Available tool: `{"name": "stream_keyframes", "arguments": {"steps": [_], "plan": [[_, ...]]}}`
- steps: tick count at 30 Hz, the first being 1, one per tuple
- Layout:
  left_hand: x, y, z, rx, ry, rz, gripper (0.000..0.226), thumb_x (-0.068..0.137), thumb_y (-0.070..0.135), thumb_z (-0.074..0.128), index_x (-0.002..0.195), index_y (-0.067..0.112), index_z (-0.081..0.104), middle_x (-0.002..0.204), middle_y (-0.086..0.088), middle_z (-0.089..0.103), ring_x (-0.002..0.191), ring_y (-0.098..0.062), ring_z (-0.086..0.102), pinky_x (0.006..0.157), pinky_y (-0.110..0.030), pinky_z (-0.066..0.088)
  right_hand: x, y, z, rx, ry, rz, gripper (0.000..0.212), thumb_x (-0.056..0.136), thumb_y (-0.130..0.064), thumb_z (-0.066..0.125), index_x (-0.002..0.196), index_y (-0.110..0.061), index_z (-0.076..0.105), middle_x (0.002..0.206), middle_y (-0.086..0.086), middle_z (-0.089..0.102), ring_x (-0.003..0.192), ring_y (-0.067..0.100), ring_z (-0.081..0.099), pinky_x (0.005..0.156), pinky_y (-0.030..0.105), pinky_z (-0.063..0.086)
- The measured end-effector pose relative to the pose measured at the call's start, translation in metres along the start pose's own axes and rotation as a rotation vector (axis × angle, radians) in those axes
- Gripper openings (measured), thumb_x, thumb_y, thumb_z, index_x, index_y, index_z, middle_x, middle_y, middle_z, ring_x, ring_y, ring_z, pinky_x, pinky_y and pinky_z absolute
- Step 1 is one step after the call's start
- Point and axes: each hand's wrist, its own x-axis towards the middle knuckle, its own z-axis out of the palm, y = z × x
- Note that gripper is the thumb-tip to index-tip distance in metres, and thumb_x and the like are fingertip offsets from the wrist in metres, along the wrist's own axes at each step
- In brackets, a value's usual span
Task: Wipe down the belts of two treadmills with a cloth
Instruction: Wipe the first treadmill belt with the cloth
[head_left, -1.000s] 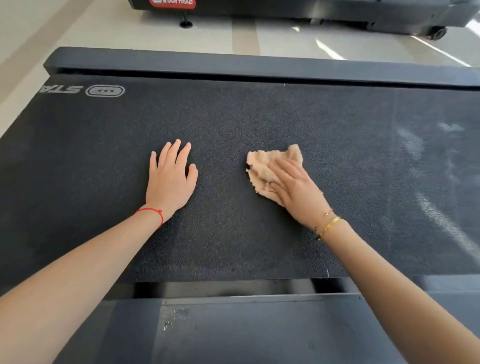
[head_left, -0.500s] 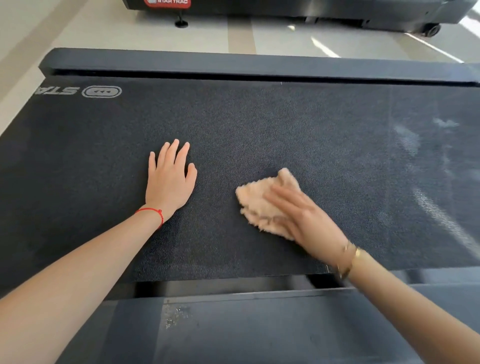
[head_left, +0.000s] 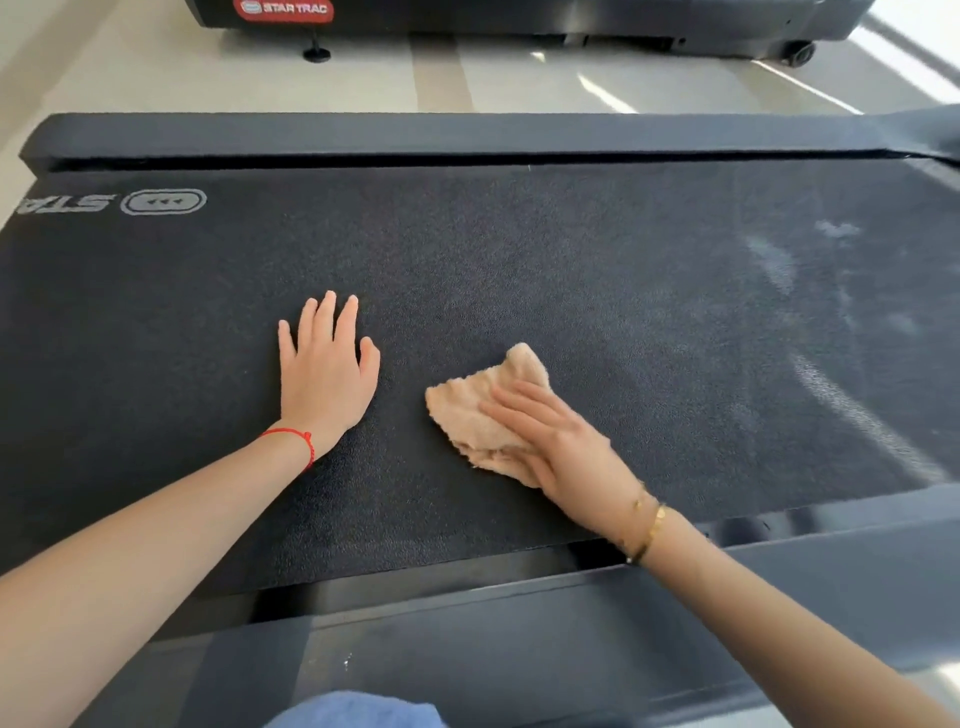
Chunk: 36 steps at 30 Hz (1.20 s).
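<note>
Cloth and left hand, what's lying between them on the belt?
Only bare black belt: in the head view, the left hand rests flat, apart from the cloth pressed under the right hand.

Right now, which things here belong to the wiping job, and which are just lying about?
Job: cloth, belt, right hand pressing the cloth, left hand flat on the belt; far treadmill, perhaps next.
Just about: side rails, floor, red string, gold bracelet.

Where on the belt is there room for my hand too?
Bare belt lies beyond the left hand up to the far rail, and right of the cloth, where pale streaks show. The middle is crowded: the right hand presses the cloth beside the left hand.
</note>
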Motion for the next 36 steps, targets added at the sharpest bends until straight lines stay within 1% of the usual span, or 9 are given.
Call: {"name": "stream_keyframes", "arguments": {"steps": [5,9,11,13,16,22,26,31,36], "plan": [[-0.002,0.008,-0.001,-0.039,-0.043,0.037,0.054,0.104,0.024,0.032,0.157,0.018,0.024,0.164,-0.006,0.020,0.152,-0.027,0.011,0.120,-0.061,0.006,-0.005,0.049,-0.033,-0.098,0.163,0.205,0.042,0.096,-0.026,0.056,0.133,-0.006,0.057,0.140,0.011,0.053,0.134,0.022,0.042,0.116,0.014,0.015],[-0.005,0.026,0.000,-0.086,-0.088,0.053,0.055,0.104,0.028,0.031,0.158,0.022,0.020,0.165,-0.001,0.016,0.153,-0.025,0.005,0.119,-0.062,0.000,0.033,0.087,-0.045,-0.143,0.209,0.427,0.052,0.096,-0.042,0.037,0.131,-0.008,0.058,0.137,0.013,0.054,0.133,0.031,0.043,0.116,0.044,0.030],[-0.005,0.038,0.002,-0.089,-0.107,0.090,0.056,0.104,0.030,0.030,0.158,0.024,0.018,0.166,0.000,0.015,0.153,-0.023,0.004,0.120,-0.062,0.000,0.041,0.078,-0.034,-0.173,0.222,0.400,0.053,0.095,-0.038,0.034,0.131,-0.007,0.058,0.135,0.014,0.056,0.131,0.032,0.044,0.116,0.043,0.028],[-0.004,0.051,0.005,-0.090,-0.117,0.120,0.056,0.104,0.031,0.029,0.158,0.024,0.016,0.166,0.000,0.013,0.154,-0.022,0.003,0.120,-0.062,-0.001,0.035,0.054,-0.022,-0.182,0.178,0.282,0.049,0.096,-0.033,0.038,0.133,-0.007,0.058,0.136,0.011,0.057,0.133,0.028,0.042,0.117,0.030,0.021],[0.001,0.073,0.008,-0.119,-0.124,0.132,0.057,0.104,0.031,0.029,0.159,0.024,0.014,0.166,0.000,0.011,0.154,-0.022,0.001,0.120,-0.061,-0.003,0.014,0.035,-0.019,-0.141,0.080,0.187,0.050,0.097,-0.035,0.034,0.138,-0.014,0.053,0.143,0.002,0.052,0.138,0.020,0.037,0.117,0.031,0.023],[0.014,0.105,0.020,-0.143,-0.096,0.157,0.056,0.105,0.031,0.028,0.159,0.024,0.015,0.166,0.000,0.012,0.154,-0.021,0.001,0.119,-0.061,-0.006,-0.008,0.065,-0.039,-0.117,0.069,0.155,0.053,0.099,-0.043,0.032,0.141,-0.016,0.049,0.147,-0.002,0.047,0.140,0.017,0.035,0.118,0.019,0.016],[0.023,0.119,0.029,-0.123,-0.113,0.115,0.056,0.105,0.033,0.027,0.159,0.025,0.014,0.167,0.001,0.010,0.154,-0.021,-0.001,0.119,-0.062,-0.007,0.012,0.109,-0.053,-0.144,0.074,0.152,0.050,0.099,-0.038,0.036,0.142,-0.016,0.049,0.148,0.000,0.045,0.141,0.020,0.034,0.118,0.019,0.014],[0.024,0.127,0.037,-0.017,-0.075,0.077,0.058,0.103,0.038,0.022,0.159,0.026,0.013,0.167,0.001,0.010,0.154,-0.022,0.001,0.120,-0.062,-0.002,0.061,0.170,-0.077,-0.164,0.169,0.160,0.041,0.098,-0.013,0.054,0.138,-0.008,0.052,0.145,0.010,0.048,0.138,0.031,0.039,0.118,0.029,0.019],[0.025,0.129,0.039,-0.004,-0.054,0.051,0.058,0.102,0.039,0.024,0.158,0.027,0.016,0.166,0.002,0.014,0.154,-0.020,0.005,0.120,-0.062,0.002,0.143,0.210,-0.089,-0.145,0.179,0.195,0.034,0.100,-0.016,0.044,0.130,-0.005,0.057,0.140,0.018,0.051,0.136,0.035,0.038,0.118,0.039,0.023]]}}
